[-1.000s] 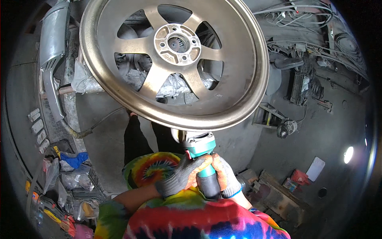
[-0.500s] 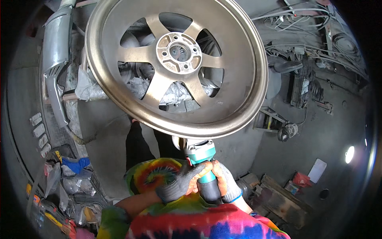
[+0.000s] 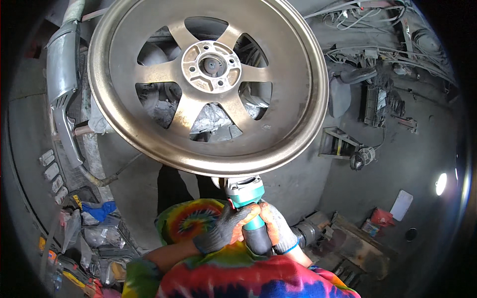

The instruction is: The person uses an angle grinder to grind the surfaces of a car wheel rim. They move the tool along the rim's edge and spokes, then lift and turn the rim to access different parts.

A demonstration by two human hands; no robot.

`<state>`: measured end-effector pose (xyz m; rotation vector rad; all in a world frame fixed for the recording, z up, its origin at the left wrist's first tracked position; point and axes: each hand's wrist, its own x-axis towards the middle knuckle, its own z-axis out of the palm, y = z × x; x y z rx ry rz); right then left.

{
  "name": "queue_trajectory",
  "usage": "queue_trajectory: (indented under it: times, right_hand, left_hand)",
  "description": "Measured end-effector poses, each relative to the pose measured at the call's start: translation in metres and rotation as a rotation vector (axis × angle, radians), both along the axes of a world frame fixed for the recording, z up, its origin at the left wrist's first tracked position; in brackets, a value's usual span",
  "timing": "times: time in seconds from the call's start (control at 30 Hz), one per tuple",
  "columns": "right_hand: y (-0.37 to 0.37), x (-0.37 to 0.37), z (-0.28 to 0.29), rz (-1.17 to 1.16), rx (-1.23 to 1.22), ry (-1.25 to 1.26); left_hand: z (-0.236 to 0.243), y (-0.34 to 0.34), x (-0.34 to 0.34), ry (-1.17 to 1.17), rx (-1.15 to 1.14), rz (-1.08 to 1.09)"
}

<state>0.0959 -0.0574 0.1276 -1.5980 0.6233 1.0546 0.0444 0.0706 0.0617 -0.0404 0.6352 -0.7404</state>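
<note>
A green-and-black angle grinder (image 3: 253, 218) with a silver head is gripped in both my gloved hands, close to my body. My left hand (image 3: 226, 227), in a grey glove with orange patches, closes around its left side. On the right side of the body, my right hand (image 3: 278, 226) is wrapped against it. Just beyond the grinder head stands a large bronze-coloured wheel rim (image 3: 208, 154) with several spokes. The head sits under the rim's near edge; whether the disc touches the rim is hidden.
To the left hangs a silver muffler-like part (image 3: 63, 79). Cluttered bags and tools (image 3: 102, 233) lie lower left. On the right are tangled cables (image 3: 372, 52), a metal step frame (image 3: 339, 144), a small motor (image 3: 362, 158), and a dusty board (image 3: 360, 246) on the floor.
The wheel rim has shifted slightly left and down in view, its hub looking a little different in angle. The grinder and both hands have moved slightly left, still gripping.
</note>
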Motion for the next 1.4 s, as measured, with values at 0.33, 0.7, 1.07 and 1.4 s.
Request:
queue_trajectory:
  times: [0.33, 0.7, 1.07, 1.4]
  right_hand:
    - [-0.009, 0.001, 0.001, 0.221, -0.1, -0.134]
    - [0.0, 0.012, 0.006, -0.119, 0.158, 0.135]
    - [-0.007, 0.009, 0.002, -0.172, 0.153, 0.174]
    - [0.002, 0.006, 0.002, -0.045, 0.056, 0.035]
  left_hand:
    - [0.001, 0.002, 0.007, -0.018, 0.011, -0.05]
    - [0.011, 0.01, 0.018, -0.065, 0.033, -0.038]
    - [0.006, 0.014, 0.02, -0.205, 0.108, -0.126]
    - [0.013, 0.01, 0.02, 0.05, 0.035, -0.04]
